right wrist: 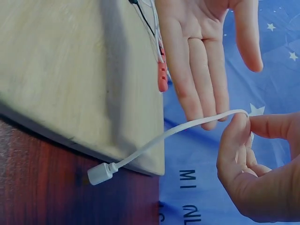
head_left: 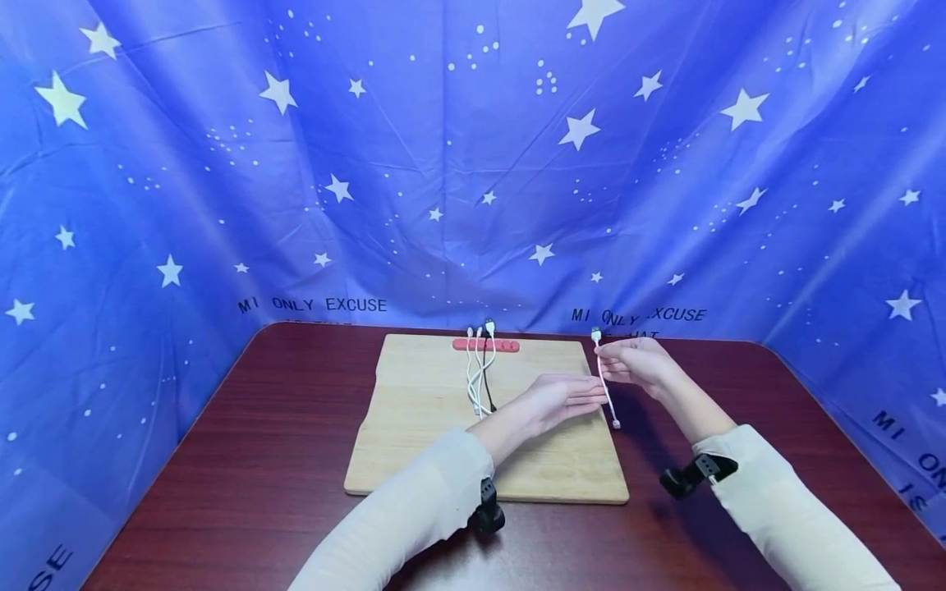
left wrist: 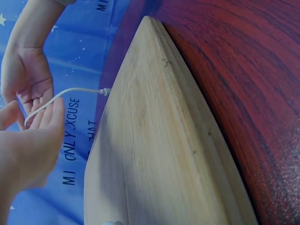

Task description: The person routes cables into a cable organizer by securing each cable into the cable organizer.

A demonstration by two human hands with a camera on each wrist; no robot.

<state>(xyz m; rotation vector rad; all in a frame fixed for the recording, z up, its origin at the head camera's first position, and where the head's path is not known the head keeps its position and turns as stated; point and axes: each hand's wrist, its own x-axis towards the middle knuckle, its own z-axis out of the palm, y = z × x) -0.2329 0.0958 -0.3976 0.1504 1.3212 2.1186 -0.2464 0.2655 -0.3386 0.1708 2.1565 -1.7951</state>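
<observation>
My right hand (head_left: 641, 364) pinches a short white USB cable (right wrist: 180, 126) near its upper plug, between thumb and forefinger. From there the cable hangs past the board's right edge, its small white connector (right wrist: 100, 174) at the lower end. Straight fingers of my left hand (head_left: 550, 402) reach toward the cable from the left; in the right wrist view their tips appear to touch it. A red cable holder (head_left: 460, 345) lies at the far edge of the wooden board (head_left: 414, 435). White cables (head_left: 469, 377) and a black cable (head_left: 485, 373) sit in its left and middle part.
The board lies on a dark red wooden table (head_left: 244, 435). Behind and at both sides hangs a blue curtain (head_left: 414, 148) with white stars and lettering. A black wrist camera (head_left: 488, 513) is strapped to the left sleeve, another black camera (head_left: 683, 478) to the right.
</observation>
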